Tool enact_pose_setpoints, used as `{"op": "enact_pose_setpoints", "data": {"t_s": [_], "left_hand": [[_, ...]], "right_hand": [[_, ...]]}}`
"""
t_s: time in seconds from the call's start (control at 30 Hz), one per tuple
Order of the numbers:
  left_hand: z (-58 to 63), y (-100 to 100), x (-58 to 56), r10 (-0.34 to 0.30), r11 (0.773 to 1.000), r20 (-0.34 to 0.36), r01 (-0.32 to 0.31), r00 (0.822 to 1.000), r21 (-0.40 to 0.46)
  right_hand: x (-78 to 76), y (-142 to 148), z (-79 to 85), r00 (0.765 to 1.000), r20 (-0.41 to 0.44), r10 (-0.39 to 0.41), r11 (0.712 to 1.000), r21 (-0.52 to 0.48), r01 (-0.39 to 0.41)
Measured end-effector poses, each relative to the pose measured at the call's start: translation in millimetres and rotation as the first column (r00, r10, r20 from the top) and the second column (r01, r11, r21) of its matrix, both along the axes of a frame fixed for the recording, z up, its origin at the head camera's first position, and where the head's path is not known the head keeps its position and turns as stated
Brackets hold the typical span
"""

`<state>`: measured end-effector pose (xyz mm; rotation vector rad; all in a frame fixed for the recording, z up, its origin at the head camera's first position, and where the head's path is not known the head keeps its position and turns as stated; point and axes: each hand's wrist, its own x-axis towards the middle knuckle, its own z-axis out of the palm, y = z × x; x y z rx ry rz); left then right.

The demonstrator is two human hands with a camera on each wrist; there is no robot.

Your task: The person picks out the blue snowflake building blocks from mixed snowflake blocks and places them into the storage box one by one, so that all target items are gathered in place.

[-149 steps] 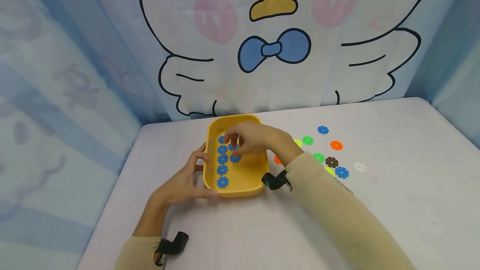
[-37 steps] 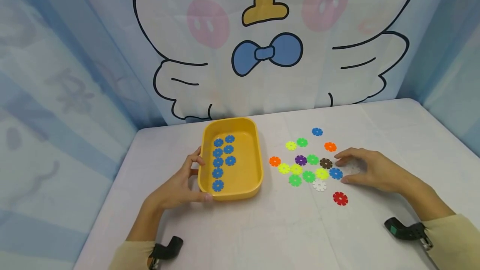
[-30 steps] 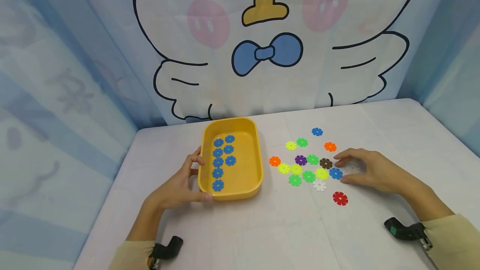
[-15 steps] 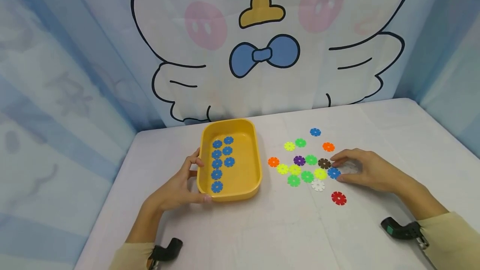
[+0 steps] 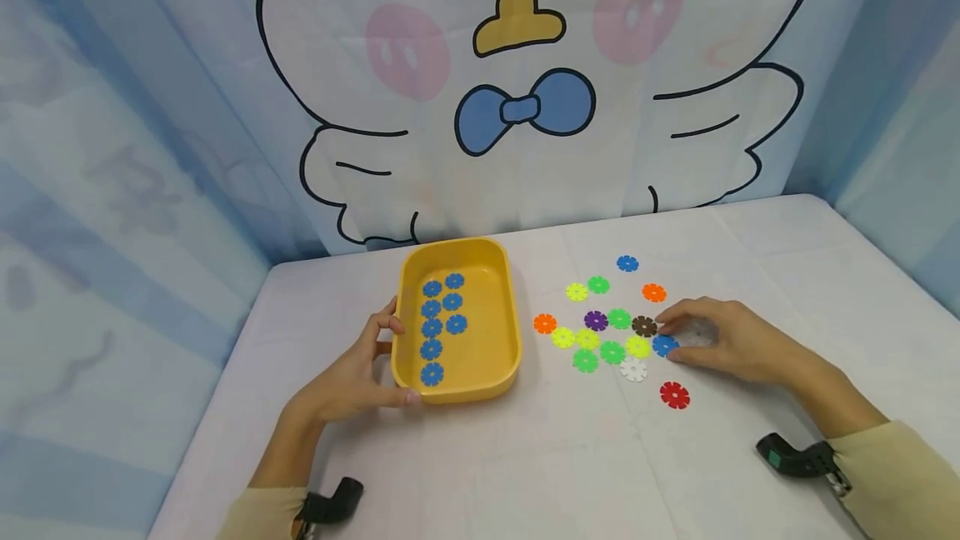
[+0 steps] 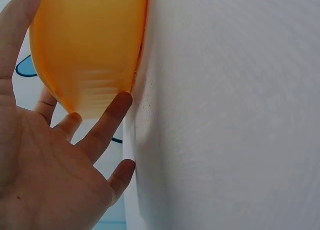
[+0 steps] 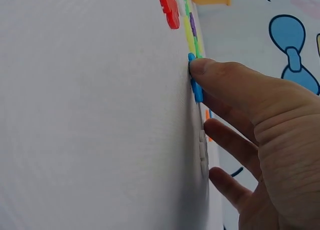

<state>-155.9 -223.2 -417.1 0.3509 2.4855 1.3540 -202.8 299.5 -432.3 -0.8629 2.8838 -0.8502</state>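
My left hand [image 5: 348, 373] grips the near left corner of a yellow plastic tray [image 5: 498, 357], thumb at the front rim and fingers along the left side. Inside, several blue notched flower-shaped discs [image 5: 431, 328] lie flat in two columns. On the table to the right, my right hand [image 5: 738, 344] reaches over a loose blue disc [image 5: 665, 346]. The thumb tip rests at that disc's near edge, the index fingertip close to its far side by a brown disc [image 5: 644, 326]. Beneath the hand lies a white disc [image 7: 203, 155], partly hidden.
Several green, yellow, orange, purple and white discs lie loose between the tray and my right hand, among them a purple disc [image 5: 596, 321]. A red disc [image 5: 675, 395] lies nearer me. Another blue disc [image 5: 627, 263] is farthest back. A printed curtain [image 5: 525, 173] hangs behind the table.
Five seconds ago my right hand was over the tray's blue discs; now it is among the loose ones at right. Within the last second its thumb has shifted slightly left onto the blue disc's edge.
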Motion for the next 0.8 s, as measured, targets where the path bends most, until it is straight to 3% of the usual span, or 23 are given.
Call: {"op": "enact_pose_setpoints", "data": {"t_s": [0.4, 0.8], "left_hand": [[0.0, -0.4, 0.1, -0.011, 1.0, -0.013, 0.011, 1.0, -0.002], [-0.3, 0.8, -1.2, -0.008, 1.0, -0.003, 0.008, 1.0, -0.012]], "right_hand": [[1.9, -3.9, 4.9, 0.999, -0.015, 0.037, 0.998, 0.047, -0.036], [4.1, -7.1, 2.8, 0.995, -0.087, 0.057, 0.996, 0.077, -0.05]]}}
